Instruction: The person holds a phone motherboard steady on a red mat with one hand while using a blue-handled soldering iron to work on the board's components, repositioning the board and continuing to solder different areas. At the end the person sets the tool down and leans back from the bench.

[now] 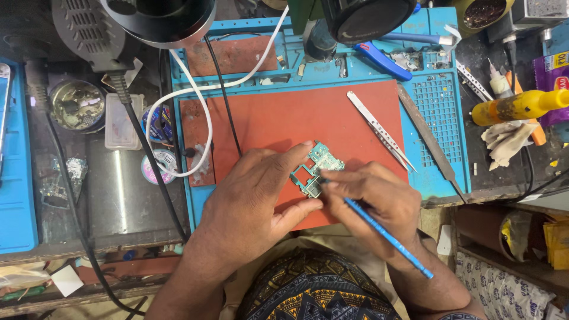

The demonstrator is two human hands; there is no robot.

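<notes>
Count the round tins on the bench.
2: one open tin left of the blue mat, another at the top right edge, partly cut off. Others may be hidden.

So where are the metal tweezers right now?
The tweezers lie untouched on the red mat, up and right of the right hand.

Your view is evenly and brightly lit from above, so the red mat (332,118) in the centre of the frame reads clearly. Soft, short shadows fall beneath your left hand (255,195) and right hand (373,198). You get glare on the round metal tin (77,105) at the upper left and on the steel tweezers (382,131). The dark lamp housing (160,18) along the top edge is close and blurred. The lower corners are dimmer, and the surface edges bow slightly.
</notes>
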